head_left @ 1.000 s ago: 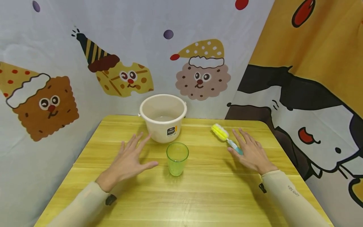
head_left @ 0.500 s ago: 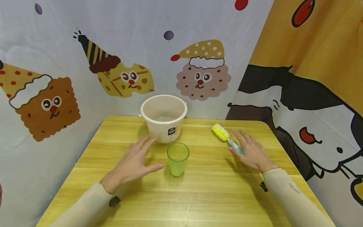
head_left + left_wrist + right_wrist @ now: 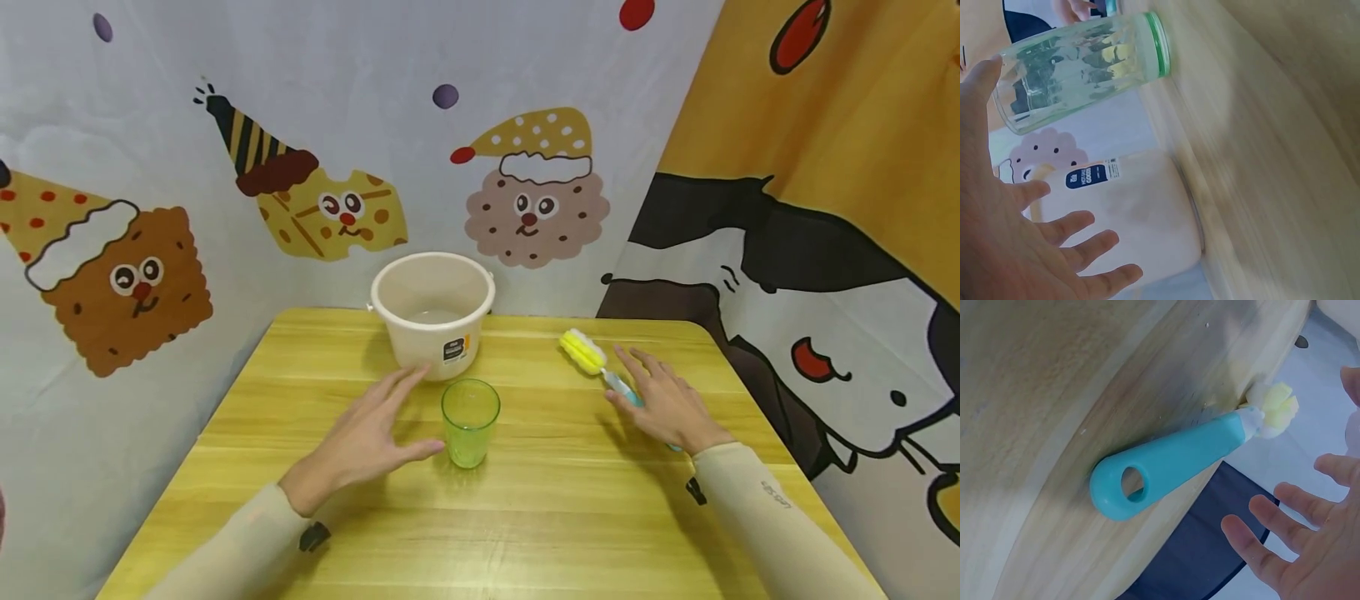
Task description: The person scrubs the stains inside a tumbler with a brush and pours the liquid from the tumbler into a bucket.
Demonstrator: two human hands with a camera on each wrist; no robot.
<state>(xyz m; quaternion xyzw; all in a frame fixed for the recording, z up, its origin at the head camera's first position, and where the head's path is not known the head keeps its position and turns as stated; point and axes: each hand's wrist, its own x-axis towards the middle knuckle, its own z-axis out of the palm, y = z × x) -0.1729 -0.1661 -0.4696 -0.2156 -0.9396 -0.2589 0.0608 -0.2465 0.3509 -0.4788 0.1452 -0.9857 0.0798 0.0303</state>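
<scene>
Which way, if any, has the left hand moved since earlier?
Yes: the left hand has moved rightward in the head view, closer to the green cup.

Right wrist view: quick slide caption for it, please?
A person's right grip, fingers spread and holding nothing, near a teal-handled brush lying on the wood-grain table.

The left grip point(image 3: 1007, 234), fingers spread, is near a green-tinted cup point(image 3: 1079, 72) and pale bucket point(image 3: 1147, 209).
</scene>
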